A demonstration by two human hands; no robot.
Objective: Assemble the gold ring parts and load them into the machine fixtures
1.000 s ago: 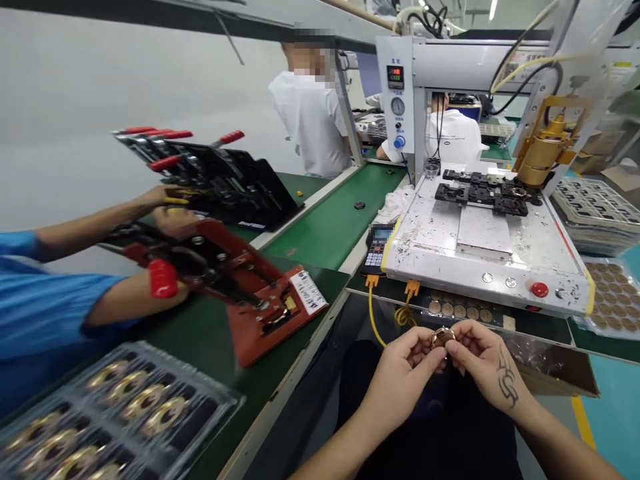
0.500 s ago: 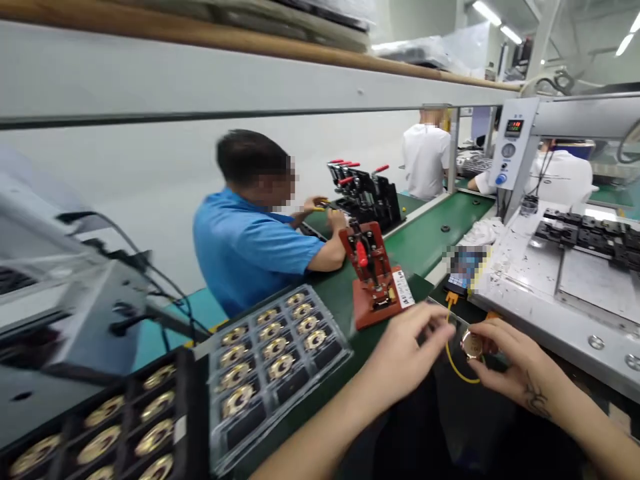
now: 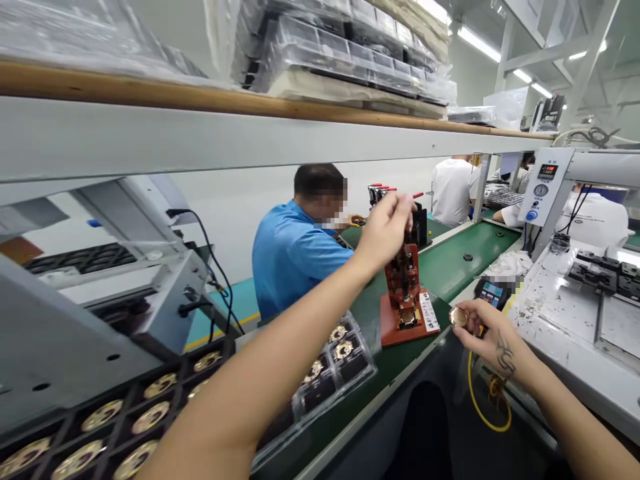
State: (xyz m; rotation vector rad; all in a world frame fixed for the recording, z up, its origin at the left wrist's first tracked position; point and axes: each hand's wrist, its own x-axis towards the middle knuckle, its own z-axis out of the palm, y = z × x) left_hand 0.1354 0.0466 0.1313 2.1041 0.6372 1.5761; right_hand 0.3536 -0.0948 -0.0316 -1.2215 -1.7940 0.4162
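While my left hand (image 3: pixel 385 227) reaches up over the red press (image 3: pixel 405 297), fingers pinched at its top lever, my right hand (image 3: pixel 493 333) grips a gold ring part (image 3: pixel 458 316) just off the counter (image 3: pixel 445 267) edge. Open room lies between press and part. Tray (image 3: pixel 345 363) sits near the edge, partly hidden by my forearm; lever grip unclear.

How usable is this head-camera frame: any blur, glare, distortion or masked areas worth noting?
Head view: mostly sharp. The left hand at the top of the red press and the right hand holding the gold disc are crisp. Wide-angle bending curves the shelf edge. Ceiling lights blow out. A co-worker's face and the handheld screen are pixelated. The near forearm is slightly soft.
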